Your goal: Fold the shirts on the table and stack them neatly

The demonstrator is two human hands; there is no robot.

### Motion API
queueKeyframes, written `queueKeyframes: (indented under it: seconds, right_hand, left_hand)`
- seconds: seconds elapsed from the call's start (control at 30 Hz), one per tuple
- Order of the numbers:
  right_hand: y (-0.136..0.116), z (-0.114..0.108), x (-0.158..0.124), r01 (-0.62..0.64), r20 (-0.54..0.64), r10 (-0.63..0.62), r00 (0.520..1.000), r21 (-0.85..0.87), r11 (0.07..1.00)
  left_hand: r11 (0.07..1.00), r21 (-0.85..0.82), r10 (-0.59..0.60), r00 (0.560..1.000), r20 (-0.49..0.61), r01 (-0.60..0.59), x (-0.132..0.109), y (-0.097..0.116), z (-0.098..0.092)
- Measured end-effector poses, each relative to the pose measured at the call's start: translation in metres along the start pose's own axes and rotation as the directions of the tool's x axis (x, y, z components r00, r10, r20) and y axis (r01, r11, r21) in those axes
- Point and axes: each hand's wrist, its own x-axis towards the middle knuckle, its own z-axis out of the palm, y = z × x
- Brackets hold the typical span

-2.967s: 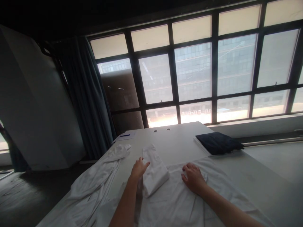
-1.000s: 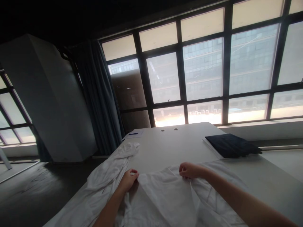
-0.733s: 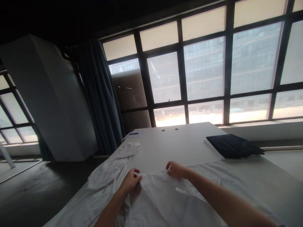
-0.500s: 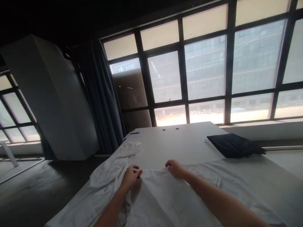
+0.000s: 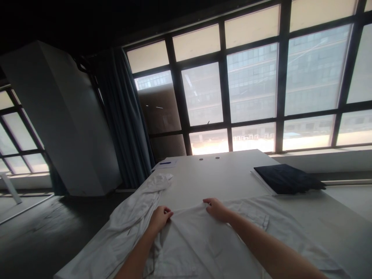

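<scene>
A white cloth garment (image 5: pixel 188 236) is spread across the near part of the white table (image 5: pixel 200 178); I cannot tell its exact kind. My left hand (image 5: pixel 161 217) pinches its far edge on the left side, fingers closed. My right hand (image 5: pixel 215 209) is at the same edge farther right, thumb and fingers closed on the fabric. Between the two hands the edge runs almost straight, with creases fanning toward me. Left of my left arm, more rumpled white fabric (image 5: pixel 128 217) lies along the table's left side.
A folded dark cloth (image 5: pixel 287 178) lies on the table to the right, over something white. At the far left corner is a sheet of paper (image 5: pixel 170 166) with a blue pen (image 5: pixel 165 163). A blue curtain (image 5: pixel 124 116) and large windows stand behind the table.
The fabric between my hands has shifted and settled flatter, with its creases changed. My left fingers have closed more tightly at the edge; both hands stay in nearly the same place.
</scene>
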Motion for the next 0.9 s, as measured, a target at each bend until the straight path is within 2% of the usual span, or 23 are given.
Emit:
queueKeyframes:
  seconds: [0.13,0.23,0.47,0.57,0.67,0.8,0.9]
  right_hand:
    - [-0.004,0.002,-0.015,0.111,0.076,-0.094,0.993,-0.256,0.96]
    - [-0.007,-0.005,-0.027,0.154,0.126,-0.113,0.986,-0.395,0.906]
    - [-0.025,-0.032,-0.071,0.314,0.293,-0.182,0.939,-0.509,0.801]
    - [-0.033,-0.038,-0.094,0.358,0.33,-0.204,0.922,-0.522,0.774]
    - [-0.035,-0.044,-0.113,0.372,0.345,-0.206,0.916,-0.534,0.759]
    - [-0.037,-0.058,-0.135,0.307,0.343,-0.15,0.927,-0.465,0.831]
    - [-0.045,-0.075,-0.153,0.331,0.408,-0.149,0.901,-0.42,0.845]
  left_hand:
    - [0.997,0.076,0.014,0.999,-0.033,-0.012,0.002,-0.001,0.004]
    - [0.993,0.116,0.015,0.999,-0.036,-0.01,0.005,-0.002,0.006]
    - [0.98,0.201,0.007,1.0,-0.029,-0.001,0.004,0.001,0.001]
    - [0.967,0.251,0.058,0.998,-0.036,-0.047,0.004,0.012,0.003]
    - [0.949,0.264,0.17,0.985,0.032,-0.173,0.006,0.031,0.014]
    - [0.918,0.226,0.299,0.942,0.151,-0.327,0.01,0.06,0.035]
    - [0.897,0.189,0.362,0.909,0.206,-0.4,0.013,0.079,0.048]
